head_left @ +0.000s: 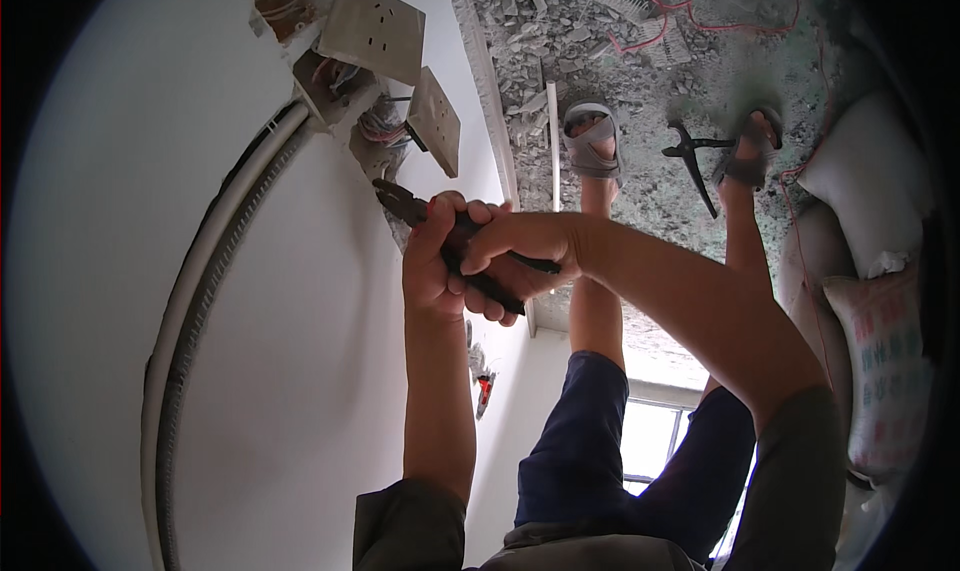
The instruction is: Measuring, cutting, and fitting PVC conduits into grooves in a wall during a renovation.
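Fingers of the left hand [428,271] and the right hand [545,243] are wrapped around dark metal pliers with black handles [403,205], held at the centre of the frame, their nose toward the upper left. Just beyond that nose, bunched thin wires [380,129] show behind a beige rectangular socket plate [436,126]; a larger beige square socket plate [373,31] tilts above it. Grey corrugated conduit [212,271] curves down the left, and bulging white sacks [868,186] lie at the right edge.
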`<state>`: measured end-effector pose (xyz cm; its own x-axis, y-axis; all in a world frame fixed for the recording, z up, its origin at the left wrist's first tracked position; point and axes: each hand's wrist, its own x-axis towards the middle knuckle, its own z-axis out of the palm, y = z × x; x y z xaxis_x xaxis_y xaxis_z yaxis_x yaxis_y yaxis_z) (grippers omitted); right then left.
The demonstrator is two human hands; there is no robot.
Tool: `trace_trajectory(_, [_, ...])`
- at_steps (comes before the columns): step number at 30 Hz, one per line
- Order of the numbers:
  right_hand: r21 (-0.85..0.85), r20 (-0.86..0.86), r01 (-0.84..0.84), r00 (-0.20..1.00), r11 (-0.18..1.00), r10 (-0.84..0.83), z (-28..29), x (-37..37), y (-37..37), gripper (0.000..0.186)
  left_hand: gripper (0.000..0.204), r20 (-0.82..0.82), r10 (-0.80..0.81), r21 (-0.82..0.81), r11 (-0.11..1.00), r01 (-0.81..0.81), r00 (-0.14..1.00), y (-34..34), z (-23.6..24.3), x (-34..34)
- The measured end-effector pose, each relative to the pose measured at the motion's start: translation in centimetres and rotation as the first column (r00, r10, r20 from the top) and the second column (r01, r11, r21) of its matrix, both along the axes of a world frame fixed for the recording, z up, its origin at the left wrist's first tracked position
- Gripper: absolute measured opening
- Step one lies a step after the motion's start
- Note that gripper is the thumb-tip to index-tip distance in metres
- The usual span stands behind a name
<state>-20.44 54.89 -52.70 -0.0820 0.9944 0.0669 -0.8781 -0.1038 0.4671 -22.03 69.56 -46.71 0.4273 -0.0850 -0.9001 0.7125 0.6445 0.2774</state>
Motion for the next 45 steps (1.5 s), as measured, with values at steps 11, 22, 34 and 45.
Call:
trace_trajectory(11, [-0.519,0.387,0.678,-0.358,0.522,0.85,10.0,1.5,-2.4,0.059,0.016,0.052,0.208,-0.1,0.974,-0.202,0.977,-0.8,-0.7,0.7])
trace_trajectory(22, [-0.341,0.052,0.909,-0.237,0.24,0.97,7.7,-1.0,0.6,0.028,0.016,0.01,0.231,0.001,0.973,-0.231,0.973,-1.9,-0.3,1.7])
trace_trajectory(34, [-0.725,0.56,0.467,-0.028,0.506,0.828,6.8,-0.9,0.1,0.04,0.017,0.076,0.187,0.02,0.982,-0.189,0.979,-2.5,0.6,-0.2])
trace_trajectory(45, [-0.632,0.761,0.339,0.104,0.696,0.641,4.9,-5.1,-1.7,0.037,0.021,-0.317,-0.084,0.414,0.884,0.218,0.945,-2.7,2.3,-3.4])
